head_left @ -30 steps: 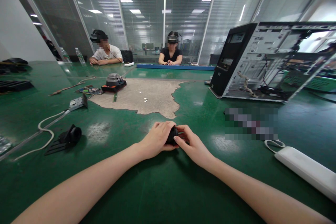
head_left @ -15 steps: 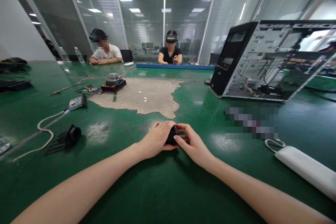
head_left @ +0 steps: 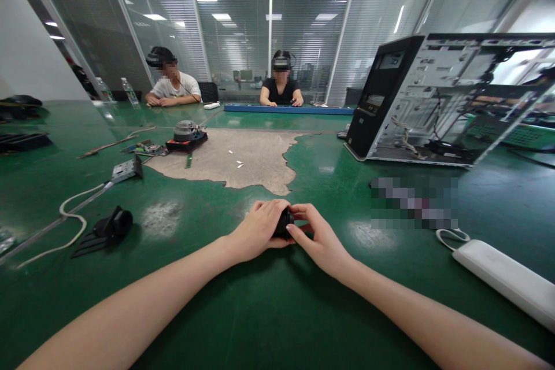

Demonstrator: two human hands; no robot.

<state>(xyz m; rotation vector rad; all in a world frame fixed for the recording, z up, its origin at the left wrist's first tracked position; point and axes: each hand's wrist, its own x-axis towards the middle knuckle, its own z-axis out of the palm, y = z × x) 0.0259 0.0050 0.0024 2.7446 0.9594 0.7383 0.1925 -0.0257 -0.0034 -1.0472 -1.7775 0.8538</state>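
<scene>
A small black object [head_left: 282, 224] with a rounded, ringed end is held just above or on the green tabletop; its kind is hard to make out because fingers cover most of it. Wrapped over its left side is my left hand [head_left: 261, 226], closed on it. From the right, my right hand [head_left: 319, 237] pinches the ringed end between thumb and fingers. Off to the left on the table lies another black part [head_left: 113, 224] with a round end and a slatted flat piece.
An opened computer case [head_left: 390, 98] stands at the right, with a white power strip [head_left: 505, 274] nearer me. Back left are a heatsink-like part [head_left: 186, 133], a circuit board [head_left: 150, 148] and a metal bracket [head_left: 126, 169] by a white cable [head_left: 82, 217]. Two people sit across the table.
My hands keep nearly the same hold on the black object; its ringed end looks slightly turned. Across the table, the person in black has lowered a raised hand.
</scene>
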